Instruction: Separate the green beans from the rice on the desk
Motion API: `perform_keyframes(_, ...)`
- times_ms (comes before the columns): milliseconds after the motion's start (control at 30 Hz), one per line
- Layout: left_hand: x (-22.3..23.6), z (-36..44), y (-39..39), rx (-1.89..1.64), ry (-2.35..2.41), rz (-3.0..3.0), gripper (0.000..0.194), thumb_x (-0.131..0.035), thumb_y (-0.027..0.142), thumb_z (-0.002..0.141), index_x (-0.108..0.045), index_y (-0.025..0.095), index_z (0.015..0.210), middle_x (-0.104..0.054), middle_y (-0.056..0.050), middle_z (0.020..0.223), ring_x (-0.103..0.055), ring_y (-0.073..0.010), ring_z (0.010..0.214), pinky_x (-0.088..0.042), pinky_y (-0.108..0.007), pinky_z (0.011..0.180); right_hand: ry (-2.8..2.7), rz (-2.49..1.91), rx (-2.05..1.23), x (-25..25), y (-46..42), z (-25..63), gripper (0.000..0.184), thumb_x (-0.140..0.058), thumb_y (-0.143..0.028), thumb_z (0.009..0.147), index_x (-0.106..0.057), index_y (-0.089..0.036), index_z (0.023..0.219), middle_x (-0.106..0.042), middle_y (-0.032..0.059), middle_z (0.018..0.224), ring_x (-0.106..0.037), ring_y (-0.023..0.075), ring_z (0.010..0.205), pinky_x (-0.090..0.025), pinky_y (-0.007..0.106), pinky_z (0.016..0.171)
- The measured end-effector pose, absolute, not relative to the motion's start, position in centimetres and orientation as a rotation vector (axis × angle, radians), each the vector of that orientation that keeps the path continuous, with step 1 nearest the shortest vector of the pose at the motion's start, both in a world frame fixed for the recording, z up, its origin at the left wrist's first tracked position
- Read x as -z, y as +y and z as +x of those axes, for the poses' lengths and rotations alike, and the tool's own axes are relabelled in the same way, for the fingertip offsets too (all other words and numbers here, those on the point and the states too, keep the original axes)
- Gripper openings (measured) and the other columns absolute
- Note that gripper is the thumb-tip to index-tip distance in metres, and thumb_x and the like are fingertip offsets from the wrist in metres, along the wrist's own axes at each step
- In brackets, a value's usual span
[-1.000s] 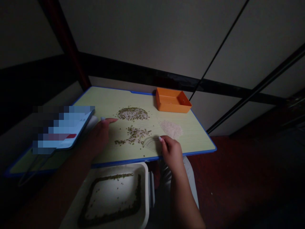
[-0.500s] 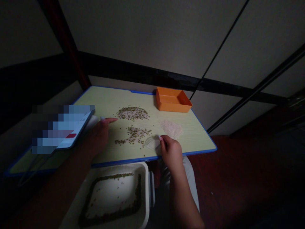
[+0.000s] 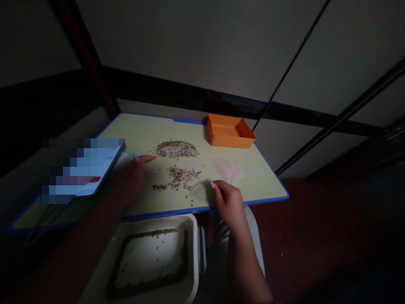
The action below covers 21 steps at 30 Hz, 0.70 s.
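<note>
My right hand (image 3: 228,197) pinches a clear half-round protractor (image 3: 200,191) by its right side, low over the front of the table. Just left of the protractor lies a smaller heap of mixed green beans and pale grains (image 3: 182,176), with a short tail of green beans running left. A bigger mixed heap (image 3: 176,149) is behind it. To the right, a pile of pale grains (image 3: 228,169) lies beyond my right hand. My left hand (image 3: 134,175) is beside the tablet, index finger stretched toward the big heap, thumb apart, with nothing seen in it.
An orange open box (image 3: 230,137) stands at the table's back right corner. The tablet (image 3: 104,169), its screen partly blurred out, leans at the left. Below the front edge of the blue-rimmed table (image 3: 259,185) is a white tub (image 3: 193,261) with green beans along its inner edges.
The protractor has shifted slightly left and its markings show more clearly. My left hand stays almost where it was, and the heaps look the same.
</note>
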State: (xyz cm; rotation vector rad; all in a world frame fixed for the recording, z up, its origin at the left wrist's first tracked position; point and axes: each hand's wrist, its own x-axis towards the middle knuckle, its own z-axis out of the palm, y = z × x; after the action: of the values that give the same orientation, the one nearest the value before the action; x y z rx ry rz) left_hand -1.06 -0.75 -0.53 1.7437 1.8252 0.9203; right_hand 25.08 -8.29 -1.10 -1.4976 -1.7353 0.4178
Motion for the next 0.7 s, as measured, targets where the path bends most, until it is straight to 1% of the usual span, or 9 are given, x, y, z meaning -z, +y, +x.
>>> perform_keyframes(133,0.8,-1.3,-0.7,-0.908,1.825,1.753,0.069,-0.003,0.051,0.091,-0.056,0.02,0.124,-0.058,-0.008,0.13,-0.05,-0.026,0.123,-0.03,-0.052,0.11,-1.749,-1.55,-0.376,1.1,-8.9,25.5,0.029,-0.043,-0.029,0.095,-0.069,-0.017,0.089,-0.07,0.0054,0.077,-0.062,0.0166,0.07,-0.04,0.024,0.064)
perform_keyframes(233,0.9,-1.3,-0.7,-0.919,1.817,1.741,0.072,-0.002,0.053,0.09,-0.057,0.021,0.123,-0.057,-0.008,0.131,-0.049,-0.0265,0.124,-0.029,-0.053,0.111,-1.797,-1.606,-0.255,0.9,-9.5,25.5,0.026,-0.044,-0.026,0.094,-0.069,-0.018,0.091,-0.071,0.0056,0.077,-0.062,0.0179,0.071,-0.039,0.025,0.068)
perform_keyframes(333,0.8,-1.2,-0.6,-0.927,1.83,1.748,0.072,-0.002,0.055,0.09,-0.058,0.022,0.122,-0.058,-0.007,0.13,-0.049,-0.0272,0.124,-0.028,-0.054,0.111,-1.819,-1.678,-0.12,0.8,-10.0,25.0,0.025,-0.045,-0.024,0.094,-0.069,-0.019,0.09,-0.071,0.0048,0.074,-0.059,0.0185,0.068,-0.036,0.027,0.068)
perform_keyframes(467,0.5,-1.1,-0.6,-0.863,1.857,1.785,0.071,-0.002,0.051,0.091,-0.057,0.02,0.123,-0.059,-0.01,0.128,-0.051,-0.0282,0.122,-0.031,-0.055,0.109,-1.829,-1.719,0.001,0.8,-10.2,24.0,0.024,-0.045,-0.022,0.094,-0.069,-0.019,0.088,-0.069,0.0045,0.07,-0.058,0.018,0.065,-0.032,0.028,0.067)
perform_keyframes(600,0.2,-1.0,-0.7,-0.863,1.869,1.776,0.068,-0.004,0.048,0.091,-0.057,0.02,0.123,-0.059,-0.01,0.128,-0.051,-0.0285,0.121,-0.032,-0.056,0.108,-1.871,-1.649,0.003,0.8,-10.7,22.7,0.024,-0.044,-0.021,0.094,-0.068,-0.02,0.091,-0.068,0.0033,0.071,-0.058,0.0174,0.066,-0.032,0.029,0.071)
perform_keyframes(700,0.2,-1.0,-0.8,-0.873,1.869,1.758,0.068,-0.004,0.049,0.091,-0.058,0.021,0.122,-0.058,-0.009,0.129,-0.051,-0.0285,0.122,-0.032,-0.056,0.108,-1.908,-1.564,-0.068,0.5,-11.2,22.0,0.022,-0.045,-0.02,0.094,-0.067,-0.02,0.091,-0.069,0.0024,0.074,-0.058,0.0169,0.069,-0.033,0.028,0.073)
